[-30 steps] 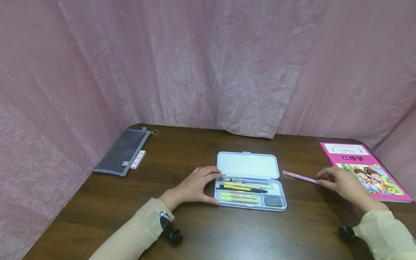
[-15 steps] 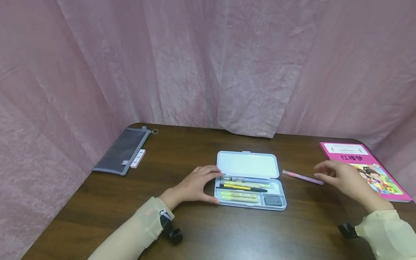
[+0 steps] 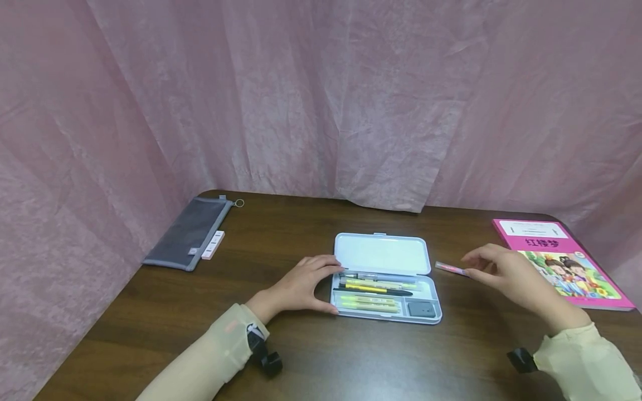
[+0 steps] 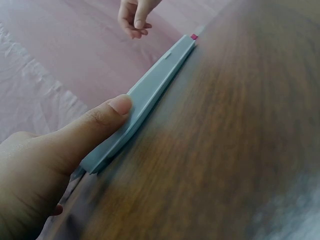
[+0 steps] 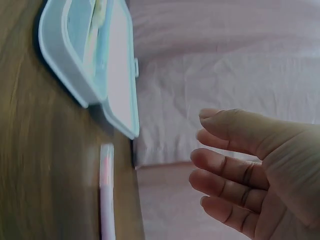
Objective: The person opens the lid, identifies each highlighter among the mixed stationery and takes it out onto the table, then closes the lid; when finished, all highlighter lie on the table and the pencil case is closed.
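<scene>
A pale blue pencil case (image 3: 382, 254) lies with its lid back on the dark wooden table. Inside are several yellow-green pens (image 3: 370, 303), a black-and-yellow pen (image 3: 373, 290) and a grey eraser (image 3: 421, 309). My left hand (image 3: 300, 288) holds the case at its left end, thumb (image 4: 120, 105) on the front wall and fingers toward the hinge. To the right of the case lies a purple pen (image 5: 107, 200) with a clear cap. Above it hovers my right hand (image 3: 511, 275), fingers loosely bent, nothing between them; in the right wrist view a gap separates them from the pen.
At the table's far right lies a pink book (image 3: 572, 273) with a cartoon cover. A grey mesh pouch (image 3: 188, 231) with a zip ring sits at the left, a small white box (image 3: 213, 245) against it. Pink curtain (image 3: 321, 100) hangs behind the table.
My right hand has come away from the purple pen's near end, lifted, then moved left over the pen. The pen, the case and my left hand stay put.
</scene>
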The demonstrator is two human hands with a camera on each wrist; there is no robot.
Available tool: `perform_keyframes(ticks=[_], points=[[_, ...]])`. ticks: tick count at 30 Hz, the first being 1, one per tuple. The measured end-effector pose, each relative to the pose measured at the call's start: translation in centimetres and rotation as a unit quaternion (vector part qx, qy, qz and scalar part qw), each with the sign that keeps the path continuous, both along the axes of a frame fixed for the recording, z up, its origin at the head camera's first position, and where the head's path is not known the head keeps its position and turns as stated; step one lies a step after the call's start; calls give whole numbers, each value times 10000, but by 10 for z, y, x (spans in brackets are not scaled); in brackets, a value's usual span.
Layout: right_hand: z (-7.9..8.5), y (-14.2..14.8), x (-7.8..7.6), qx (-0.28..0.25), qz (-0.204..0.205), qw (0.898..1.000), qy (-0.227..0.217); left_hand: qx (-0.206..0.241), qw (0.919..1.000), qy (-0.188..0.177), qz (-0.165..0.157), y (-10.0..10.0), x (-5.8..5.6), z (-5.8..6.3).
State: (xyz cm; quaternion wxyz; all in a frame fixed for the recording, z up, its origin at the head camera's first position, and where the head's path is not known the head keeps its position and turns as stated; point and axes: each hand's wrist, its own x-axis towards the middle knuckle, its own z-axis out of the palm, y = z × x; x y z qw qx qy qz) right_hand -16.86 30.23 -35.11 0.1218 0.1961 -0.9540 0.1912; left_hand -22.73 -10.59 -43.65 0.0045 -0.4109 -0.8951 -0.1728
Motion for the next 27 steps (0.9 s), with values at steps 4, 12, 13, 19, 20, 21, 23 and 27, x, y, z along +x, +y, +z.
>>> perform_keyframes(ticks=[4,12,13,19,20,21,23,27], points=[[-1,-15,2,-13,57,10000,-25,24,10000,-47,18,0,0,0],[-6,-39,2,-3,318,9989,-357,30,10000,-61,0,0,1,-3],[-7,-42,2,-9,352,9986,-402,22,10000,-42,-2,0,1,-3],[-16,-58,-1,-47,518,9967,-620,0,10000,49,-9,0,-1,-2],[-18,-60,-1,-49,542,9963,-663,-4,10000,61,-11,0,-1,-2],[-19,-62,-2,-35,560,9958,-722,-16,10000,60,3,1,-2,-2],[-22,-67,-3,-8,597,9951,-790,-34,10000,51,16,1,-2,-2],[-28,-76,-5,140,670,9946,-781,-40,10000,6,32,0,-1,-2]])
